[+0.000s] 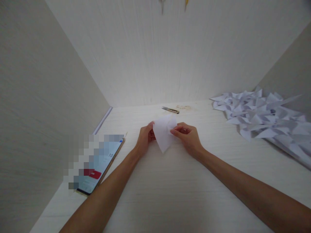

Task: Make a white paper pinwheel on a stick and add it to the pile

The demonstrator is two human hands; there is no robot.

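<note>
Between my two hands, a little above the white table (155,187), is a sheet of white paper (162,134) with one corner pointing down toward me. My left hand (146,137) pinches its left edge, with the thumb on top and the other fingers partly hidden behind. On the right side, my right hand (186,135) grips a folded-over part of the paper between thumb and fingertips. Just beyond the paper lies a pair of small thread snips (170,110), blades pointing left.
A heap of folded white paper pieces (262,113) lies at the right by the wall. To the left, beside my forearm, rests a lit phone (103,168), partly blurred out. Thin scraps (184,107) lie near the snips. Pale walls enclose the back and both sides.
</note>
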